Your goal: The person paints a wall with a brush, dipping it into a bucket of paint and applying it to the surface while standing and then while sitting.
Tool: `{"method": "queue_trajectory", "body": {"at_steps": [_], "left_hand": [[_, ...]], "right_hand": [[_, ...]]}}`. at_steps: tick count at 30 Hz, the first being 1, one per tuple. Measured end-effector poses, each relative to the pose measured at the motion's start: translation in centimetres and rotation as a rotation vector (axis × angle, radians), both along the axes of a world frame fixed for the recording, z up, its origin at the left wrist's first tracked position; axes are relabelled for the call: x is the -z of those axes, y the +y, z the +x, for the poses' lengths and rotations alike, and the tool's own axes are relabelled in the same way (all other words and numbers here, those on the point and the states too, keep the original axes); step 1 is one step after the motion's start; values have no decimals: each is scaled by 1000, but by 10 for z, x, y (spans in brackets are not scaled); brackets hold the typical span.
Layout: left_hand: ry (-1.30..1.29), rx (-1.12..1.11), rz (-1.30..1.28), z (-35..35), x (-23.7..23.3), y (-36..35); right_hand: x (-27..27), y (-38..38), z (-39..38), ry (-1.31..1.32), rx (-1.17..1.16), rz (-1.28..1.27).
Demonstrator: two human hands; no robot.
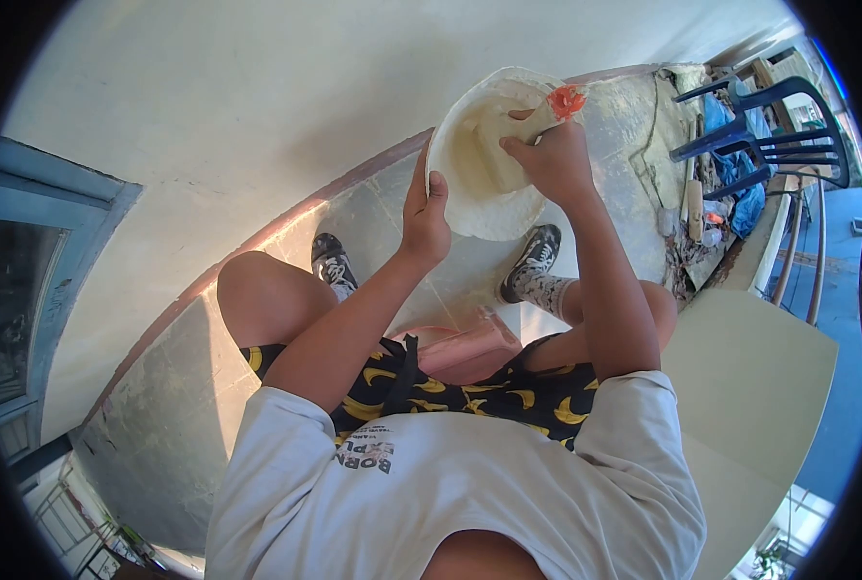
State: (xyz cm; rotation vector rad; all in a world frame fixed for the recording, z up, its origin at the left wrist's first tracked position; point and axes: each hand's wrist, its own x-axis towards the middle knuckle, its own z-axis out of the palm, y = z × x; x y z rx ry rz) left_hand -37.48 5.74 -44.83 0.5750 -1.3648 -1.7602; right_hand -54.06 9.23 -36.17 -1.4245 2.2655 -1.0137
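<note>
A white, round tub (460, 208) with a rough rim is tilted towards me near the wall, its inside coated in cream. My left hand (428, 215) grips its left side, thumb over the rim and the other fingers behind. Over the mouth of the tub, my right hand (555, 159) is closed on a cream-coloured tool (501, 153) with a bright red end (566, 101). The broad part of that tool reaches down inside the tub; its exact kind I cannot tell.
A pink seat (465, 350) shows between my legs. The pale wall (257, 106) curves along the far side. At the right lie a blue plastic chair (788, 130), blue sheeting (737, 188) and debris by a ledge (764, 242). A blue-framed window (63, 280) stands left.
</note>
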Motion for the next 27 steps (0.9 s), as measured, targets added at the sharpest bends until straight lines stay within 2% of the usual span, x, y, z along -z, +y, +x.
{"method": "queue_trajectory", "body": {"at_steps": [3,5,11,14,17,18,20,21,22,23,24,26,27], "left_hand": [[21,0,43,-1,-3,1],[-9,-101,-30,-3,-1,2],[33,-10,42,2,2,0],[-3,-38,115,4,-1,-3],[-3,-45,202,4,9,-6],[-4,-44,201,3,16,-7],[-17,-64,303,3,31,-7],[-25,-52,303,7,39,-6],[-50,6,424,12,47,-6],[-76,66,538,15,51,-7],[-82,81,520,16,54,-9],[-153,50,618,23,58,-1],[-207,37,661,24,52,4]], "right_hand": [[1,-2,-1,11,3,32],[4,-3,-2,15,8,66],[9,-5,-4,98,3,44],[-9,9,8,-11,-4,-91],[-23,35,27,-173,108,-321],[-19,41,36,-173,109,-321],[3,49,51,-356,268,-534],[38,52,48,-141,182,-542],[59,60,45,-256,136,-334],[80,64,43,-414,164,-282],[84,65,43,-415,176,-303],[88,71,49,-226,184,-480],[79,75,54,-145,151,-415]]}}
